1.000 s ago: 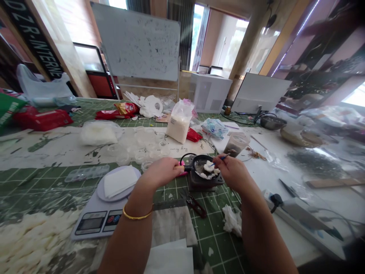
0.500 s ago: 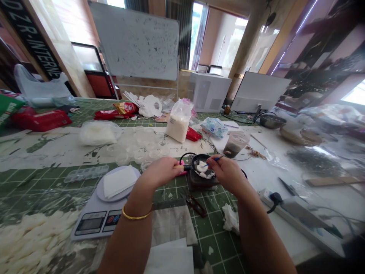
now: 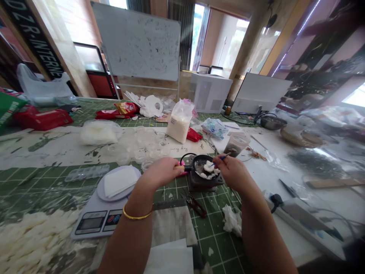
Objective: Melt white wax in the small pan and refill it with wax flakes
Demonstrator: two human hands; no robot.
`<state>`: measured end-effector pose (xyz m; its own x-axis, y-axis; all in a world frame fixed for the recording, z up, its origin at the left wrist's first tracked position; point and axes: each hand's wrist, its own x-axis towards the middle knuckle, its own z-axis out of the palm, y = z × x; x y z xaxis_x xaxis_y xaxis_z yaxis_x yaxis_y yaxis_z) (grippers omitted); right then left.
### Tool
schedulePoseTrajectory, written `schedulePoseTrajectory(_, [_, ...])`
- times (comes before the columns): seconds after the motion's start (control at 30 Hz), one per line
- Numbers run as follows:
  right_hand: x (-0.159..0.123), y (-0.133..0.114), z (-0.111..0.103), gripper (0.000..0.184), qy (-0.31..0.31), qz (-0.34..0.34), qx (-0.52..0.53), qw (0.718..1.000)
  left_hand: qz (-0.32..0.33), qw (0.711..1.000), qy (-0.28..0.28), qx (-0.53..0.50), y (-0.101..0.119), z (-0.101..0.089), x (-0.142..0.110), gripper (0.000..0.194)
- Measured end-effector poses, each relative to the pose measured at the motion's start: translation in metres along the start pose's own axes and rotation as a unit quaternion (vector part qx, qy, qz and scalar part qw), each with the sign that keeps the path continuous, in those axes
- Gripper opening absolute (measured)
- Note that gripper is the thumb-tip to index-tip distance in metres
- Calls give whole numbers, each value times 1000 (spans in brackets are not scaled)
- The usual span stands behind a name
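Holding | left hand (image 3: 163, 172): pan handle (image 3: 187, 168) | right hand (image 3: 232, 170): blue tool (image 3: 223, 157)

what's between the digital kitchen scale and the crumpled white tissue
In the head view, left to right: the left forearm, what looks like a grey cloth, then dark-red snips on the green mat.

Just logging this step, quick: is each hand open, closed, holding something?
Left hand: closed, holding the pan by its handle.
Right hand: closed, holding a thin blue tool.
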<state>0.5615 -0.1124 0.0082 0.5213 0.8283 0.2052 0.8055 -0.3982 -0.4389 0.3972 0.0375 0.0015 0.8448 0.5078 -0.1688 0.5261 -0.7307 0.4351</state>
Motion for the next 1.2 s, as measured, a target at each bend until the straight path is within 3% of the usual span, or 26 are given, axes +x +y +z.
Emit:
schedulePoseTrajectory(0.17, [-2,-1,0,31,-21,-35,34,999,4,1000,-1,-1,0,0,-1,40])
schedulePoseTrajectory(0.3, [-1,0,0,30,5,-6,16,1000,3,1000,1,-4,0,-1,-2,40])
schedulePoseTrajectory(0.47, [0,0,0,31,-22,-25,30,999,2,1000,-5,-7,0,-1,-2,42])
schedulePoseTrajectory(0.63, [1,3,0,29,-4,3,12,1000,4,1000,-3,-3,0,-2,-2,41])
schedulePoseTrajectory(0.8, [0,2,1,31,-25,-26,25,999,9,1000,-2,-6,-1,-1,-1,41])
schedulePoseTrajectory(0.97, [1,2,1,29,-4,-2,10,1000,9,1000,-3,-7,-1,0,-1,42])
schedulePoseTrajectory(1.2, [0,-1,1,32,-18,-23,27,999,7,1000,-4,-4,0,-1,-1,42])
